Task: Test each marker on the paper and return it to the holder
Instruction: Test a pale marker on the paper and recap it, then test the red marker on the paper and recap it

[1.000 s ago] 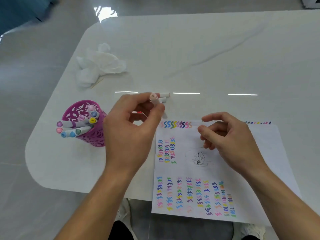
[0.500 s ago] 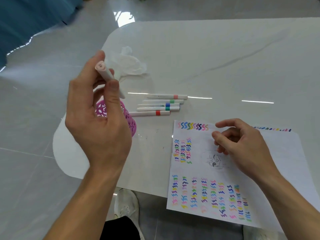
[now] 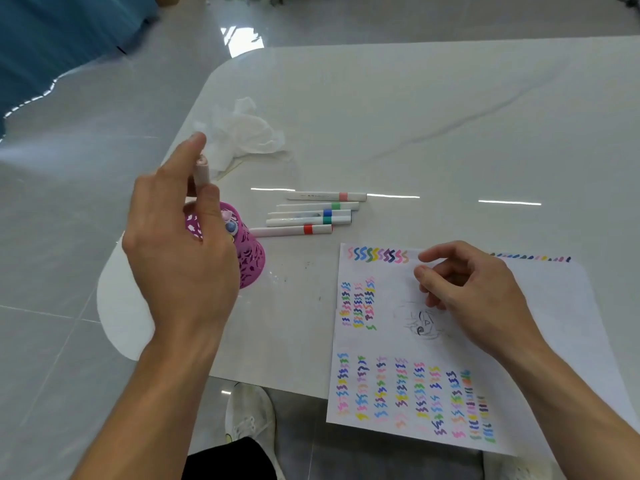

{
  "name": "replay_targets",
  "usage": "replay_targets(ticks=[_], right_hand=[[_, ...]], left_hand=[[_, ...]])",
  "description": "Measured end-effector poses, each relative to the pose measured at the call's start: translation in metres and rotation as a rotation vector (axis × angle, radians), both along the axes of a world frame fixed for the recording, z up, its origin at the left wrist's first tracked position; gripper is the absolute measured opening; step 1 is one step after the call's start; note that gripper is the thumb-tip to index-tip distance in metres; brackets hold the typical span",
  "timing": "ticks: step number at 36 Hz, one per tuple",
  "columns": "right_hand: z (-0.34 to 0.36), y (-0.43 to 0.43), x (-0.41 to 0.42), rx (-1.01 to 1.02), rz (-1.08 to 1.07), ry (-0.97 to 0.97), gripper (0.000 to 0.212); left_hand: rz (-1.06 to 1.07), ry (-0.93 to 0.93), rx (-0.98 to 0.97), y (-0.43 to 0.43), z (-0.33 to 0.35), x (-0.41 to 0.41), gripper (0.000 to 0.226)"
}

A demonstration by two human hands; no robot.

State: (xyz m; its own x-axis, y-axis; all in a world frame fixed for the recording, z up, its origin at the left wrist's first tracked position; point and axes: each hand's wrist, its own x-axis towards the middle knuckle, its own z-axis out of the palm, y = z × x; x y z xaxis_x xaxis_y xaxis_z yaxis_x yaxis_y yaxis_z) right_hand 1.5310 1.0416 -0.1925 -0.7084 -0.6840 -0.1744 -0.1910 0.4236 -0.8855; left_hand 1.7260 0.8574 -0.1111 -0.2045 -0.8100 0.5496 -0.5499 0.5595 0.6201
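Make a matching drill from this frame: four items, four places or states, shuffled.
Items
1. pink-capped marker
2. holder
3. tissue
4. right hand

Places or states
A. over the paper
B. crumpled, beyond the loose markers
C. pinched by the left hand
D. partly hidden behind the left hand

Pairs: 1-C, 2-D, 3-B, 4-A

You have one view: your head camera looks forward and down over the counter (image 3: 415, 116) from its near edge, close above your left hand (image 3: 180, 271) and right hand (image 3: 478, 296), with the floor (image 3: 52, 237) at left.
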Motion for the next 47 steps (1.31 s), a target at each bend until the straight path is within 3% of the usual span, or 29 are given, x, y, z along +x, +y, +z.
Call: replay_targets(ticks=[9, 22, 34, 38, 47], right_hand=[[-0.001, 0.002, -0.001, -0.001, 0.001, -0.004, 0.011], [-0.003, 0.001, -0.002, -0.011, 0.006, -0.008, 0.011], [-0.003, 0.002, -0.001, -0.006, -0.001, -0.018, 0.010], [-0.003, 0.002, 0.000, -0.012, 0.000, -0.015, 0.010], [-0.005, 0.002, -0.001, -0.014, 0.002, -0.006, 0.010]], left_hand=[[0.110, -0.226, 0.125, -0.005, -0.010, 0.000, 0.026], [0.129, -0.285, 0.104, 0.003, -0.005, -0.007, 0.037], [-0.250, -0.285, -0.159, 0.017, -0.021, -0.028, 0.030], [-0.353, -0.369, -0.081, 0.019, -0.033, -0.034, 0.030], [-0.289, -0.518, 0.174, 0.017, -0.056, -0.038, 0.034]])
